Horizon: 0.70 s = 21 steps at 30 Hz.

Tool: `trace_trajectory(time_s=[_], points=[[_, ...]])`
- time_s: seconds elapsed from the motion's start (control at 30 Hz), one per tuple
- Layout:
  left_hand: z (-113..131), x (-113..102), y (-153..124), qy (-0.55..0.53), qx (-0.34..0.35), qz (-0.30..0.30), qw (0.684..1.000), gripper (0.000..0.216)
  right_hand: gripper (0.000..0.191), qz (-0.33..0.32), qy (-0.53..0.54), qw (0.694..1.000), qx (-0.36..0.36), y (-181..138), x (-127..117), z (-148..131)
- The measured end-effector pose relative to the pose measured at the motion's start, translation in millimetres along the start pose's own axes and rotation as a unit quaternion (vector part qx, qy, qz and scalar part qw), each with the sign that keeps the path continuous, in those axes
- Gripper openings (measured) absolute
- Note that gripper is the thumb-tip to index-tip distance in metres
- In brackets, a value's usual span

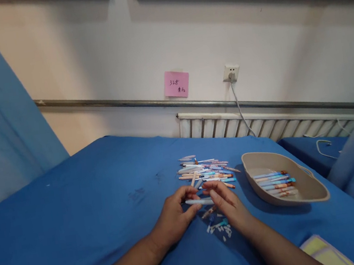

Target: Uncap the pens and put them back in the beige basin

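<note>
My left hand (176, 211) pinches one end of a pale, whitish pen (200, 201), which lies almost level between my two hands. Around its other end close the fingers of my right hand (228, 204); that end is partly hidden by them. Just beyond my fingertips is a loose pile of pens and pen parts (206, 168) in white, peach, blue and brown. Below the held pen, small white tips (224, 229) lie scattered on the blue cloth, along with a teal part (221, 222) and a dark blue part (211, 220).
To the right stands a beige basin (314, 194) with several pens (276, 182) lying in it. A yellow pad (325, 252) is near the front right. A blue cloth (93, 214) covers the table. Behind are a radiator (215, 125) and a plugged-in cord (240, 106). Blue curtains hang at both sides.
</note>
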<state>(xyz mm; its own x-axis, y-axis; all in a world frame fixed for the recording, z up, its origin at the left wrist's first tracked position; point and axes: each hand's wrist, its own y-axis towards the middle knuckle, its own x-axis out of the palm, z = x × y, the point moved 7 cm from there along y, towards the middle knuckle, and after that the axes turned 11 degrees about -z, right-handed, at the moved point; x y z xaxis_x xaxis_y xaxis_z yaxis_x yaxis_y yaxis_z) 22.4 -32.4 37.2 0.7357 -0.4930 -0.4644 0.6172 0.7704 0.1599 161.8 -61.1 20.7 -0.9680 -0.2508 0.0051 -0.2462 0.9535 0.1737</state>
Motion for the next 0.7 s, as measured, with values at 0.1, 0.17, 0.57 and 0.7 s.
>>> trace_trajectory(time_s=[0.1,0.17,0.57,0.7], points=[[1.6,2.6,-0.4,-0.012,0.006,-0.009,1.0,0.027,0.045,-0.002,-0.001,1.0,0.009,-2.2,1.2,-4.2],[2.7,3.0,-0.5,-0.011,0.008,-0.012,1.0,0.025,0.047,-0.024,0.007,1.0,0.012,-3.0,5.0,-4.9],[8.8,4.4,0.2,0.007,0.006,-0.037,0.999,0.023,0.05,-0.052,0.029,0.998,0.014,-2.5,9.5,-1.9],[12.6,4.6,0.2,0.069,0.022,-0.046,0.996,0.017,0.047,-0.041,0.028,0.999,-0.004,-2.5,6.0,-3.5]])
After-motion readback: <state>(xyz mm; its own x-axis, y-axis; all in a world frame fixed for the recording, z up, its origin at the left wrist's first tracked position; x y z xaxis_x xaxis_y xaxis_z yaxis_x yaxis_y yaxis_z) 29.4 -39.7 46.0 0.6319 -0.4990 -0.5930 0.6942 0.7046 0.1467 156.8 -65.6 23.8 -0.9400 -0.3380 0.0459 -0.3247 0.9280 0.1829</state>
